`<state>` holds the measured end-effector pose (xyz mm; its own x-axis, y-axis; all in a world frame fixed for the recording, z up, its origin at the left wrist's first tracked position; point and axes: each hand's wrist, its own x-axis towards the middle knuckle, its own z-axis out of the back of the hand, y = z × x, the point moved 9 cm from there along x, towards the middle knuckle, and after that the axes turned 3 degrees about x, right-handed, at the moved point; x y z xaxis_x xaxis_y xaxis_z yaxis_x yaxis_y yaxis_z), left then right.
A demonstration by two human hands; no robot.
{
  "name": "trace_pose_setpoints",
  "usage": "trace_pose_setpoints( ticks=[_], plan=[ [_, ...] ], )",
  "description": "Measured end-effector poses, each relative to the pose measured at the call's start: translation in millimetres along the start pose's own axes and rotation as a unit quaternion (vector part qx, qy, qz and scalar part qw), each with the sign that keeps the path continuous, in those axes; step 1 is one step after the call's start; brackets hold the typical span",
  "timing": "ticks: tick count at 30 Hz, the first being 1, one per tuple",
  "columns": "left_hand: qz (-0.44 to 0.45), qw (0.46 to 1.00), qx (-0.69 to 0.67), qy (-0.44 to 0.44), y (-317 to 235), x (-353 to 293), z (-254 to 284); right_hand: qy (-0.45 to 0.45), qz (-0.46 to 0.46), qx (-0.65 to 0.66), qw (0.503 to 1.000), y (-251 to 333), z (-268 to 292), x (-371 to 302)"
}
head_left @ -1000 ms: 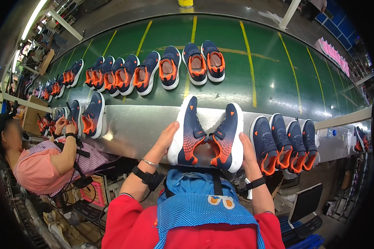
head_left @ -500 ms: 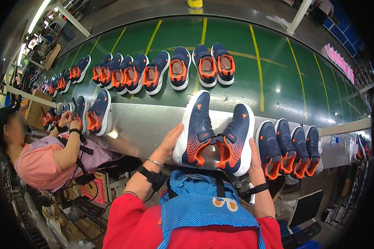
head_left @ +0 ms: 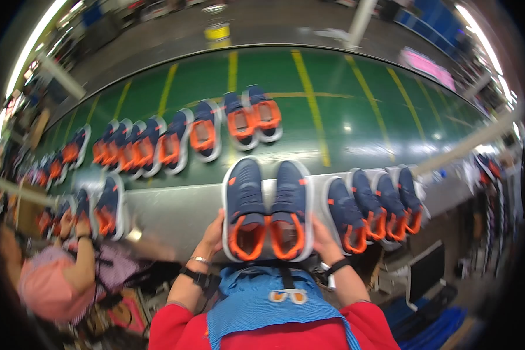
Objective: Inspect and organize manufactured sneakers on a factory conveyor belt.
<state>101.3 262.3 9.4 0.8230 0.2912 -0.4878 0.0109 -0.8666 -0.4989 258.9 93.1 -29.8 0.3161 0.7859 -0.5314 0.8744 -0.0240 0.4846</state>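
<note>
Two navy sneakers with orange linings and white soles are held side by side before me, toes pointing away. My left hand [head_left: 214, 232] grips the left sneaker [head_left: 245, 201] by its outer sole. Around the outer side of the right sneaker [head_left: 290, 201] closes my right hand [head_left: 324, 236]. Most of my fingers are hidden beneath or behind the shoes. The inner edges of the pair sit close together near the heels. Just right of them, a row of several similar sneakers [head_left: 367, 201] stands on the metal ledge [head_left: 175, 216].
Beyond the ledge runs a green belt [head_left: 356, 131] with yellow stripes, carrying several navy sneakers [head_left: 172, 143]. A co-worker in a pink top [head_left: 58, 283] handles shoes at the left. At the right stand a chair [head_left: 426, 274] and a pale rail [head_left: 472, 143]. A yellow can [head_left: 217, 32] stands beyond the belt.
The two held sneakers have turned from tilted outward to nearly parallel, soles less visible, and come closer together. My view has shifted, and the picture is blurrier.
</note>
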Motion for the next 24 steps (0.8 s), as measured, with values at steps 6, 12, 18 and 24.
trace_pose_setpoints(
  ticks=[6, 12, 18, 24],
  plan=[
    [-0.014, 0.963, 0.210, -0.166, 38.9, 21.2, 35.5, -0.218, 0.168, -0.357, 0.893, 4.9, 40.4, 19.6],
    [0.011, 0.961, 0.234, -0.146, 31.6, 1.6, 42.8, -0.213, 0.368, -0.488, 0.762, 62.4, -54.7, -51.8],
    [0.001, 0.954, 0.299, -0.034, 30.6, -2.0, 16.4, -0.036, 0.135, -0.732, 0.666, -9.0, -100.2, -34.3],
    [0.009, 0.940, 0.336, -0.060, 28.6, -3.2, 22.5, -0.097, 0.110, -0.771, 0.620, -13.3, -105.7, -5.2]
  ],
)
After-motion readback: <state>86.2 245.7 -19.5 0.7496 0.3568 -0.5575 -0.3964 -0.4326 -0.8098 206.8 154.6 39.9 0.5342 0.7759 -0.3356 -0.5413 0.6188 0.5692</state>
